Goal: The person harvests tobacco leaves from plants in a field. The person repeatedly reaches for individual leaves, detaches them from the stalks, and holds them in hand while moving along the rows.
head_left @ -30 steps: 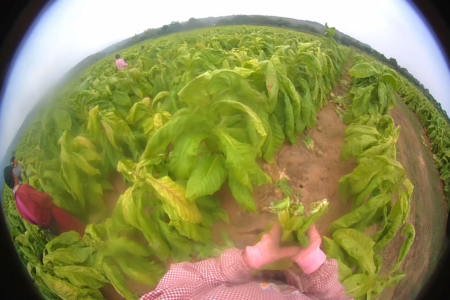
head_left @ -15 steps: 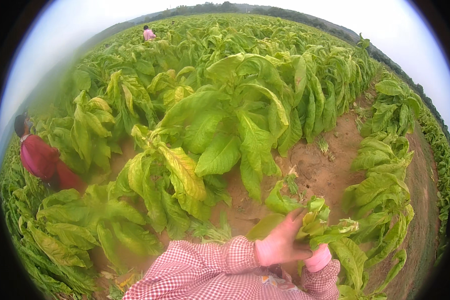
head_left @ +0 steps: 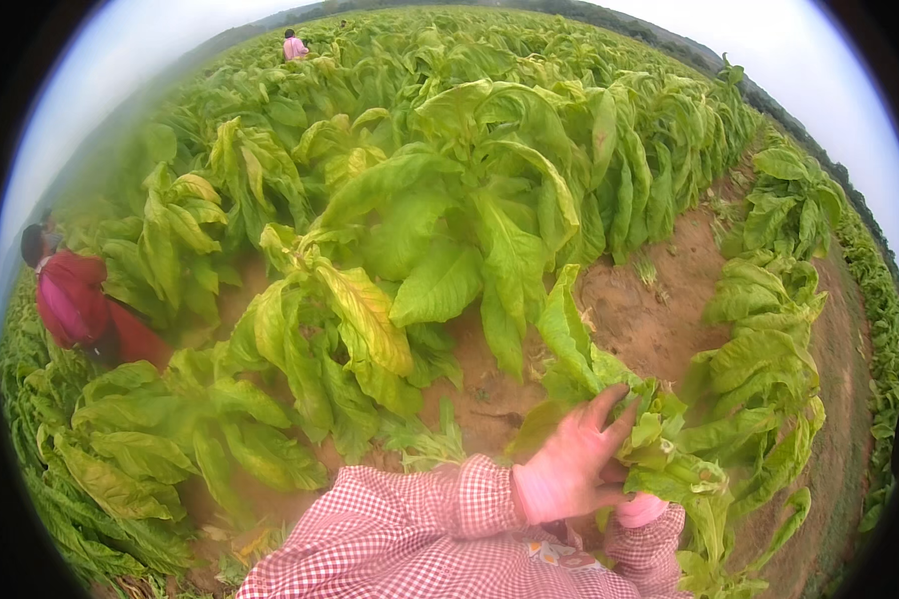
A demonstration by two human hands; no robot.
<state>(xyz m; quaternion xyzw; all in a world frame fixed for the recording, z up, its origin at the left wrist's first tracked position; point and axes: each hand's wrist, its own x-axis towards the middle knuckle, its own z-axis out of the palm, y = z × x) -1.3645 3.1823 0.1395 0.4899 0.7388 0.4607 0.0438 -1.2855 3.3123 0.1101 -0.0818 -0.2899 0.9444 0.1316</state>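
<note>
The left hand (head_left: 569, 464), in a pinkish glove, lay across a bundle of large green leaves (head_left: 659, 459) at the lower middle of the view, low in front of the person's body and above the bare soil path (head_left: 659, 319). Its grip was closed over the bundle, with the fingers spread on top of the leaves. Of the right hand (head_left: 641, 511) only a small pink part showed under the bundle, so I cannot tell how its grip stood; it seemed to support the leaves from below.

The leaves looked broad, thin and soft. They bent and hung down over the edge of the hands, so I judge the bundle to be light but floppy, and easy to tear or bruise if pressed hard. The best place to hold seemed to be near the thick ribs and stem ends, where the leaves are stiffer, and not at the loose tips.

No basket, sack or other container was visible, so nothing can be said of contents.

Around the hands stood rows of tall leafy plants (head_left: 449, 230). A person in red (head_left: 75, 309) bent among them at the left, and another person in pink (head_left: 295, 46) worked far away.
</note>
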